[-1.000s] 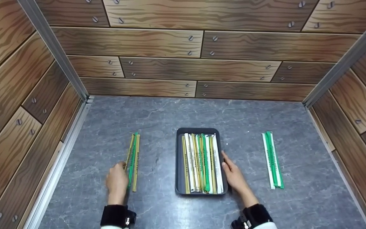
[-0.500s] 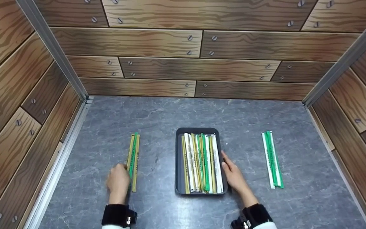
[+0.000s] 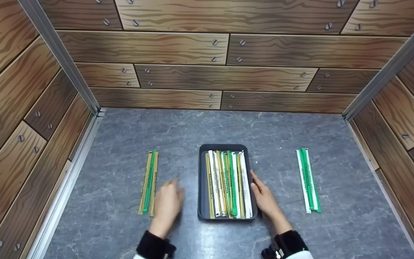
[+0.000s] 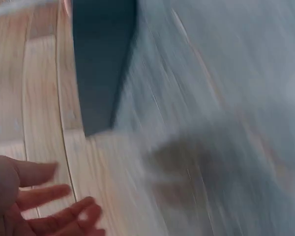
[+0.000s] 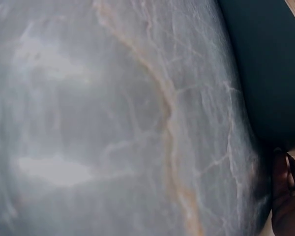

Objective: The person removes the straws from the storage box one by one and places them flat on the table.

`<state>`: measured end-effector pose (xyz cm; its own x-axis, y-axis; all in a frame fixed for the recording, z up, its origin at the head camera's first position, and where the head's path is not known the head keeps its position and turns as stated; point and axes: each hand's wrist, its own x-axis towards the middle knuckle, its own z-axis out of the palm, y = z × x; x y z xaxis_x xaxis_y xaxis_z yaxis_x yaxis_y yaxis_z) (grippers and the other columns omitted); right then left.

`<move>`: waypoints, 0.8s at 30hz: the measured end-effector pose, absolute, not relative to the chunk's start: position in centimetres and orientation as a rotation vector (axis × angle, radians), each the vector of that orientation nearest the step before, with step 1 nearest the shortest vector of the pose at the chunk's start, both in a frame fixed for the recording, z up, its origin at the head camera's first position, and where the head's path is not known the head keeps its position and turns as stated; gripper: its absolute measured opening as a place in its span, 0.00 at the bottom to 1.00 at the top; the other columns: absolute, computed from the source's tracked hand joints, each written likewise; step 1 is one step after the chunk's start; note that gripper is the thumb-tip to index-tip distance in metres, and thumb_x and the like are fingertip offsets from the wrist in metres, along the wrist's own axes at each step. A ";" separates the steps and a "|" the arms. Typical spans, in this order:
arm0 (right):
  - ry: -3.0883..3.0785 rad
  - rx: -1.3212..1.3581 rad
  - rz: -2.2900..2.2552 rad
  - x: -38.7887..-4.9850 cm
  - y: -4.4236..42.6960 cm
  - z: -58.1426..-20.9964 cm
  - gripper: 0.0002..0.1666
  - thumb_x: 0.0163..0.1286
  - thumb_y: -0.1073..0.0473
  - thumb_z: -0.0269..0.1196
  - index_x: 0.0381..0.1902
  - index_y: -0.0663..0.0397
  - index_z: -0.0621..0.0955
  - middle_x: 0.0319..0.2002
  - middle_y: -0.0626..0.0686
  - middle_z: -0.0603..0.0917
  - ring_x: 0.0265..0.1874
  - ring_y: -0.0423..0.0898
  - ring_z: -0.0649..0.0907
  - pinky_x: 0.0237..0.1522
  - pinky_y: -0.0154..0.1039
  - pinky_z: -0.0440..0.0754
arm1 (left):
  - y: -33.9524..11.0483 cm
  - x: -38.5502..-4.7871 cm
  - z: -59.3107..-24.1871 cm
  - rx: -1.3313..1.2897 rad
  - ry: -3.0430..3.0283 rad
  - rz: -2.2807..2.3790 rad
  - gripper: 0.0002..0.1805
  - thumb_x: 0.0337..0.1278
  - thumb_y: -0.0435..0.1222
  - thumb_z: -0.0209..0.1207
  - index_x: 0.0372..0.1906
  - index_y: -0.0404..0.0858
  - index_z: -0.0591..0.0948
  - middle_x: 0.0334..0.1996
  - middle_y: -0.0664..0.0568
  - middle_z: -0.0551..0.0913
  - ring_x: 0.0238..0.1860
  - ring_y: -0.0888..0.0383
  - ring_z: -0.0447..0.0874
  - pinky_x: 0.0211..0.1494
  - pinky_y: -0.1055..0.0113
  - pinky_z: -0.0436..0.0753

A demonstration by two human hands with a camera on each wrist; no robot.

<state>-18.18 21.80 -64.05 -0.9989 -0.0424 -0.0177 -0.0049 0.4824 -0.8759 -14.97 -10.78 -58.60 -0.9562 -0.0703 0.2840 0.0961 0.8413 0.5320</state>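
In the head view a dark tray holds several slim wrapped sticks in gold, white and green, lying lengthwise. My left hand is blurred, between the tray and a small group of gold and green sticks on the left. The left wrist view shows that hand with fingers apart and nothing held, the tray's dark side beyond it. My right hand rests its fingers against the tray's right side; the right wrist view shows its fingertips at the tray wall.
White and green sticks lie on the grey marbled table at the right. Wood-patterned walls with metal edge strips stand at the back and both sides.
My left hand has left the left-hand sticks and moved right toward the tray. The gold stick it was at now lies beside the green one. My right hand and the tray have stayed put.
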 end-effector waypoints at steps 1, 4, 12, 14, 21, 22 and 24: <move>2.670 -0.044 -1.583 -18.2 21.8 -64.0 0.29 0.79 0.59 0.50 0.75 0.45 0.63 0.70 0.63 0.64 0.69 0.64 0.63 0.69 0.59 0.57 | -9.9 -15.0 -58.6 -0.090 -2.695 -0.841 0.18 0.57 0.35 0.66 0.52 0.34 0.83 0.44 0.38 0.83 0.40 0.43 0.84 0.41 0.51 0.84; 2.661 -0.041 -1.580 -18.2 21.8 -64.0 0.29 0.79 0.59 0.49 0.76 0.46 0.63 0.71 0.63 0.63 0.69 0.64 0.63 0.69 0.60 0.57 | -7.3 -15.1 -58.5 -0.285 -2.632 -0.906 0.21 0.62 0.41 0.64 0.57 0.37 0.81 0.51 0.38 0.80 0.48 0.43 0.81 0.49 0.51 0.82; 2.652 -0.030 -1.563 -18.2 21.7 -63.9 0.29 0.80 0.57 0.49 0.76 0.45 0.62 0.72 0.61 0.63 0.70 0.62 0.62 0.70 0.58 0.57 | -2.4 -15.0 -59.2 -0.406 -2.876 -0.903 0.31 0.70 0.54 0.49 0.66 0.37 0.73 0.61 0.32 0.71 0.58 0.39 0.75 0.54 0.48 0.80; 2.657 -0.032 -1.562 -18.1 21.7 -64.0 0.29 0.79 0.58 0.49 0.76 0.45 0.62 0.72 0.61 0.63 0.70 0.62 0.62 0.69 0.58 0.57 | -1.7 -15.1 -59.5 -0.397 -2.953 -0.860 0.34 0.71 0.56 0.47 0.68 0.35 0.72 0.62 0.29 0.70 0.59 0.36 0.73 0.55 0.47 0.79; 2.655 -0.030 -1.560 -18.1 21.7 -63.9 0.29 0.80 0.58 0.48 0.76 0.46 0.62 0.71 0.62 0.63 0.70 0.63 0.62 0.69 0.60 0.57 | -0.7 -15.9 -60.6 -0.405 -3.043 -0.713 0.34 0.70 0.52 0.51 0.68 0.30 0.70 0.58 0.27 0.72 0.56 0.36 0.75 0.54 0.49 0.80; 2.656 -0.032 -1.557 -18.1 21.7 -63.9 0.29 0.80 0.58 0.48 0.76 0.46 0.62 0.72 0.62 0.63 0.69 0.64 0.62 0.69 0.60 0.57 | -0.7 -16.1 -60.7 -0.410 -3.035 -0.697 0.33 0.69 0.50 0.54 0.66 0.29 0.71 0.56 0.28 0.73 0.54 0.37 0.76 0.53 0.50 0.81; 2.662 -0.043 -1.555 -18.1 21.7 -63.9 0.29 0.79 0.58 0.49 0.76 0.47 0.62 0.71 0.63 0.63 0.69 0.64 0.62 0.69 0.60 0.56 | -0.7 -16.4 -61.0 -0.428 -3.005 -0.653 0.31 0.65 0.45 0.60 0.63 0.27 0.73 0.53 0.29 0.75 0.50 0.39 0.78 0.50 0.52 0.83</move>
